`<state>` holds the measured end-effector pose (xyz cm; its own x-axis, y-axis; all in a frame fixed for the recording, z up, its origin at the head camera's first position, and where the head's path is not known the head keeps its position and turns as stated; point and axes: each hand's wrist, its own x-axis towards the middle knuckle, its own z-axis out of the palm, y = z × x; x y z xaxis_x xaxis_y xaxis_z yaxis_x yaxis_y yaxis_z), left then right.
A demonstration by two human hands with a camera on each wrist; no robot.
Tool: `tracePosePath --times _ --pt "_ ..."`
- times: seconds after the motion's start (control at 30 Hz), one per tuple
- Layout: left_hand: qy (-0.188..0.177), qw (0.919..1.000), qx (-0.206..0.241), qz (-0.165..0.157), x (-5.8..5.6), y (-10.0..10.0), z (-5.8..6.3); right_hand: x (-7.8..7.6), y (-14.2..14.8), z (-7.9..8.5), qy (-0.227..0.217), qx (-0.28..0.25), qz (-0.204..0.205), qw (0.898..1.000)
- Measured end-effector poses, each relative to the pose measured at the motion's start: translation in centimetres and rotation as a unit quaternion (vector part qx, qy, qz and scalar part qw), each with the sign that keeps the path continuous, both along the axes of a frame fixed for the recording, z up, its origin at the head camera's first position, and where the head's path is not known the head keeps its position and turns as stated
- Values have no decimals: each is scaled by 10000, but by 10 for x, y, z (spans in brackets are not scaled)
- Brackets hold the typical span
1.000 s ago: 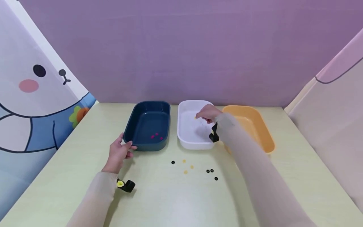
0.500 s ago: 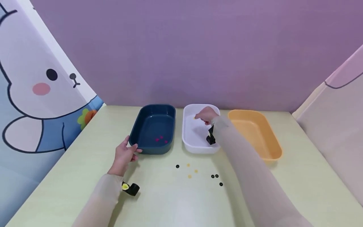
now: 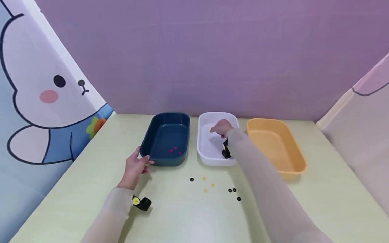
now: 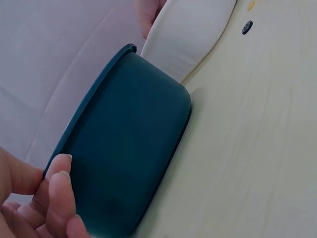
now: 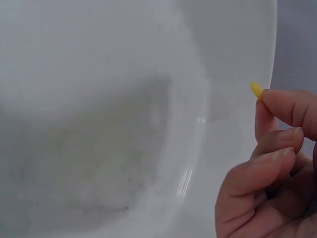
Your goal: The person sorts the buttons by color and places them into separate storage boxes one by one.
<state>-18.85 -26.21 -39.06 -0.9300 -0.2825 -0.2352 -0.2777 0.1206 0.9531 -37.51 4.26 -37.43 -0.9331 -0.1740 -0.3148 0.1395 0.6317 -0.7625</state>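
One shift stands out from a second ago: your right hand [image 3: 222, 129] has come a little further left over the white, rounded-rectangular plastic tray [image 3: 209, 148]. Your head view has drifted too, so everything on the pale, wood-grained table [image 3: 182, 216] appears lower and further right in it. Your left hand [image 3: 135, 168] stays at the near left corner of the dark blue, rounded-rectangular plastic tray [image 3: 164, 138], gripping it with bent fingers against its rim and outer wall. Three small pink pieces [image 3: 171, 150] lie inside that tray, as before.

Your right thumb and forefinger are together, clamped on one small yellow disc [image 5: 256, 90]. You hold it within the white tray's outline; I cannot tell whether it touches the tray. It looks smooth, bright and thin, tilted nearly edge-on, one end covered by your fingertips. Three flat yellow discs [image 3: 204, 178] and four round black buttons [image 3: 192, 179] lie unmoved on the table.
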Motion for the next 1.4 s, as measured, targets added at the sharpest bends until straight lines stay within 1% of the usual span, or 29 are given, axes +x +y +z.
tracePosePath --times 0.17,0.3,0.37,0.53,0.67,0.87,1.03,1.1,1.2,1.4 --pt "-69 9997 -235 40 8 -9 -1 0 -13 -7 38 237 254 9994" --pt "-47 9999 -89 -53 7 -5 -4 3 -9 -10 95 628 156 9979" --pt "-10 10000 -18 -58 7 -2 -6 3 -6 -11 116 737 150 9971" --pt "-14 10000 -31 5 7 0 -7 4 -2 -15 169 775 290 9964" --pt "-9 10000 -23 -61 7 -1 -7 4 -2 -16 179 852 339 9956" --pt "41 9999 -10 -110 3 1 -5 -3 5 -24 75 838 346 9958" --pt "20 9999 -95 -104 0 3 -3 -6 7 -28 141 957 381 9946" --pt "11 9999 -136 -106 0 3 -2 -4 7 -27 174 1005 370 9941" --pt "20 9999 -127 -107 0 3 -1 -1 5 -20 214 1080 333 9934" --pt "64 9999 -69 -68 0 4 -1 2 4 3 356 885 303 9950"
